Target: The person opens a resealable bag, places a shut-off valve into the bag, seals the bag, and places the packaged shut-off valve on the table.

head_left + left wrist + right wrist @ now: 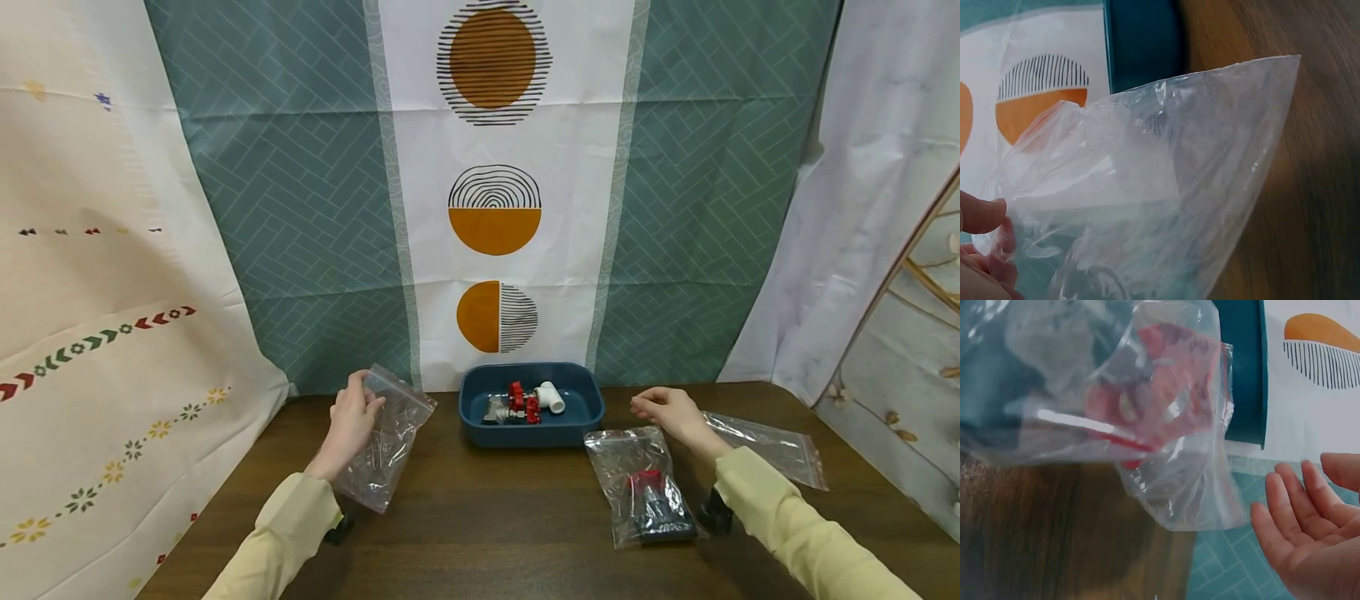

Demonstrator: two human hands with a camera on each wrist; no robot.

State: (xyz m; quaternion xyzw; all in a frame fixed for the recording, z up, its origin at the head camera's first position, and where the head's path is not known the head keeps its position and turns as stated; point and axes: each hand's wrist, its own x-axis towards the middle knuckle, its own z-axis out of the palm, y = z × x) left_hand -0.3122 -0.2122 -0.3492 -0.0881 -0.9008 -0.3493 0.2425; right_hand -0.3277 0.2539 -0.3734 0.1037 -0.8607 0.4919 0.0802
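My left hand (356, 417) pinches a clear zip bag (392, 433) near its top edge at the left of the table. In the left wrist view the bag (1147, 169) hangs from the thumb and fingertips and looks empty. On the right, my right hand (671, 412) holds nothing, its fingers loosely bent; the right wrist view shows the palm (1316, 537) and relaxed fingers. Just below that hand lies another clear zip bag (611, 467) with a red and dark object (648, 492) inside, its kind blurred by the plastic.
A blue tray (525, 437) at the back middle holds red-handled valves (525, 404) and a white pipe tee (551, 397). A flat clear bag (780, 450) lies beyond the right forearm. Fabric hangings (315, 208) close off the back and sides.
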